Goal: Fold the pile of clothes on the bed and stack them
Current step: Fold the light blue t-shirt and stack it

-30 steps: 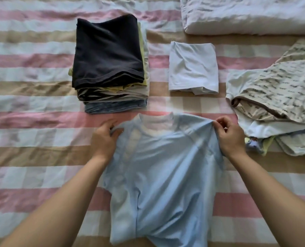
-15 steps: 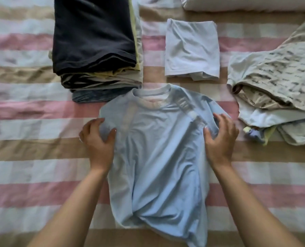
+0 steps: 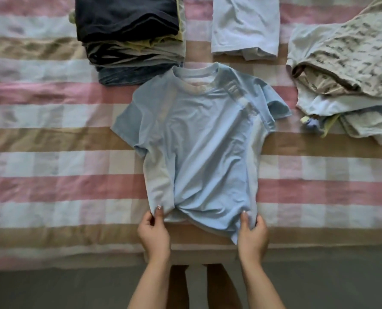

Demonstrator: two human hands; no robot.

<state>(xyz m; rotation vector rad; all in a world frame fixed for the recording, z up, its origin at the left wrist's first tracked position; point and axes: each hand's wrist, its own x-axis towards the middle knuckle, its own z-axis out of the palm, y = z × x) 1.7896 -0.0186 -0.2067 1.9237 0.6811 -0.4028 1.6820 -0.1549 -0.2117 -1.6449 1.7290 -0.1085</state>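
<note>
Light blue T-shirt (image 3: 199, 139) lies spread front-up on the striped bedspread (image 3: 51, 166), collar away from me and hem near the bed's front edge. I note my left hand (image 3: 154, 233) pinching the hem's left corner, thumb and fingers curled on the cloth. My right hand (image 3: 252, 235) grasps the right corner likewise. The hem is bunched between them. The folded stack (image 3: 130, 36), dark garment uppermost, sits just beside the shirt's left shoulder. A folded white garment (image 3: 244, 25) lies beyond the collar. The unfolded pile (image 3: 350, 70) lies right, near the sleeve.
</note>
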